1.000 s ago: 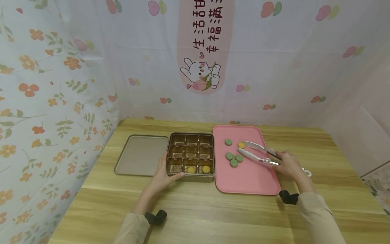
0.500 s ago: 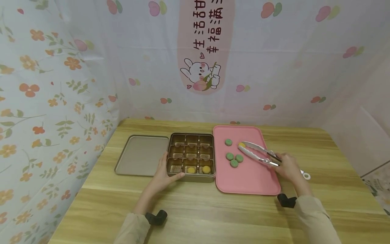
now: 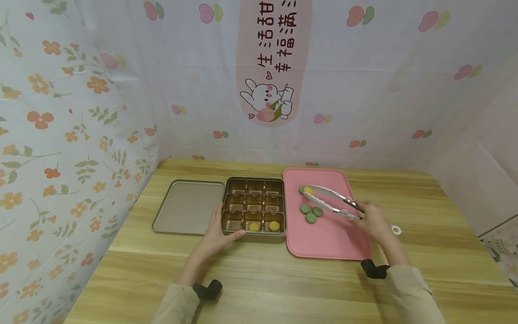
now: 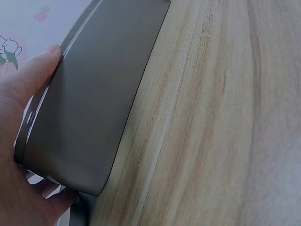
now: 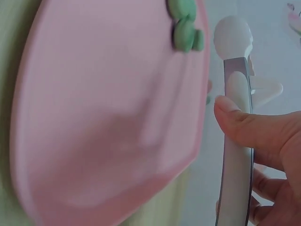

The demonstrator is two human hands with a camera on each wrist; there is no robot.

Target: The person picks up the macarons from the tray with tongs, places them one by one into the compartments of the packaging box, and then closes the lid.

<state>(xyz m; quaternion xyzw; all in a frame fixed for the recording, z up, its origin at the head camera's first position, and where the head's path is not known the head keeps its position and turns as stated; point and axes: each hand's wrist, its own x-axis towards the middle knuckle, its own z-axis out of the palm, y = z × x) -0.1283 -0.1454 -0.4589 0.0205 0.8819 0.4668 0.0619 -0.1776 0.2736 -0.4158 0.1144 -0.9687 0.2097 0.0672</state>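
My left hand (image 3: 214,236) grips the near left corner of a metal box (image 3: 261,239); in the left wrist view, the thumb lies on its rim and the fingers bend round the corner. Two yellow round pieces, like small cookies, sit in the box's front middle and front right compartments. My right hand (image 3: 375,220) holds a pair of tongs (image 3: 341,211) with pale scalloped tips. Between those tips is another yellow cookie (image 3: 308,190), raised over the pink tray (image 3: 328,240) and partly covering a green cookie (image 3: 301,190). In the right wrist view, the thumb presses the tongs' arm (image 5: 235,174).
Several green cookies (image 3: 310,218) lie on the tray, which stands right beside the box. A flat metal lid (image 3: 188,207) rests to the box's left. Patterned cloth (image 3: 182,81) hangs behind and left of the wooden table (image 3: 259,279).
The tongs have closed on the yellow cookie, lifted it and carried it left over the far green cookie. The right hand moved left with them; the left hand has stayed on the box.
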